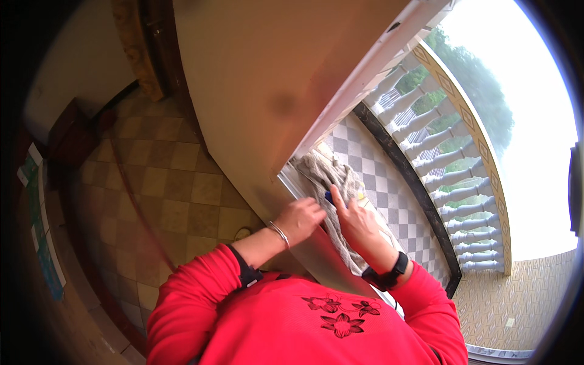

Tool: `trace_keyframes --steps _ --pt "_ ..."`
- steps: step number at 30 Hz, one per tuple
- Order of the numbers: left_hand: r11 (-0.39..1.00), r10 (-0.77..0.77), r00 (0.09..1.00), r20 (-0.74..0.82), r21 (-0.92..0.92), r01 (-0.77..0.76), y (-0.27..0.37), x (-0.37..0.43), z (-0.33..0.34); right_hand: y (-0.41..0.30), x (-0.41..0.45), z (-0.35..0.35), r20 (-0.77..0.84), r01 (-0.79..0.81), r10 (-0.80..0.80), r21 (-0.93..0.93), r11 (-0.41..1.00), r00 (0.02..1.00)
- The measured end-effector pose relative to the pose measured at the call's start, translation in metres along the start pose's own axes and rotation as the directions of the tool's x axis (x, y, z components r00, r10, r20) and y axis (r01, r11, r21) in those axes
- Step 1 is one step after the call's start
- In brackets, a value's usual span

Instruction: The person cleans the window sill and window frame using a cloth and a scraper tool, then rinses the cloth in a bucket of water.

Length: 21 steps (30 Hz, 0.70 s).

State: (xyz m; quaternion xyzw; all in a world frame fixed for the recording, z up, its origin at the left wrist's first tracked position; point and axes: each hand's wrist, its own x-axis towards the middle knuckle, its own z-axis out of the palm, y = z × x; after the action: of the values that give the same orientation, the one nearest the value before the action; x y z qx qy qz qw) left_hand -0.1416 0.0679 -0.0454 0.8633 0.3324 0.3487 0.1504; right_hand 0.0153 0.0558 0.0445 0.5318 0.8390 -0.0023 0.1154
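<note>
A crumpled grey cloth [326, 171] lies along the sill of an open window, one long end trailing towards my body. My right hand [360, 226], a black band on its wrist, is over the cloth. It grips a small blue object [329, 197] with the index finger stretched along it; most of that object is hidden, so its kind is unclear. Close beside it, my left hand [299, 221] has its fingers curled at the cloth's edge, a silver bangle on the wrist. Whether those fingers pinch anything cannot be seen.
A pale wall [255, 91] meets the white window frame [356, 86] ahead. Outside are a checkered tile floor [378, 178] and a balustrade [449, 159]. Indoors, a long red pole [132, 196] slants over the tan tile floor [182, 182], near a dark red box-like object [73, 137].
</note>
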Motion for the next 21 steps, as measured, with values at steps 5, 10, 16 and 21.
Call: trace_keyframes --steps 5,10,16,21 --pt "0.974 -0.006 1.000 0.019 -0.225 0.010 -0.001 0.000 0.002 0.004 -0.016 0.008 0.001 0.003 -0.003 -0.042 0.999 1.000" --pt "0.919 0.217 0.961 0.169 -0.368 -0.143 0.037 -0.004 0.021 0.014 -0.075 -0.006 0.161 -0.044 0.054 -0.067 0.997 0.985" --pt "0.986 0.149 0.976 0.159 -0.092 -0.136 0.014 0.006 0.002 0.009 -0.031 0.005 -0.045 -0.016 0.016 -0.012 1.000 0.999" --pt "0.994 0.082 0.979 0.187 -0.091 -0.066 0.002 0.003 -0.005 0.004 -0.022 0.006 -0.045 0.016 -0.016 -0.013 1.000 0.999"
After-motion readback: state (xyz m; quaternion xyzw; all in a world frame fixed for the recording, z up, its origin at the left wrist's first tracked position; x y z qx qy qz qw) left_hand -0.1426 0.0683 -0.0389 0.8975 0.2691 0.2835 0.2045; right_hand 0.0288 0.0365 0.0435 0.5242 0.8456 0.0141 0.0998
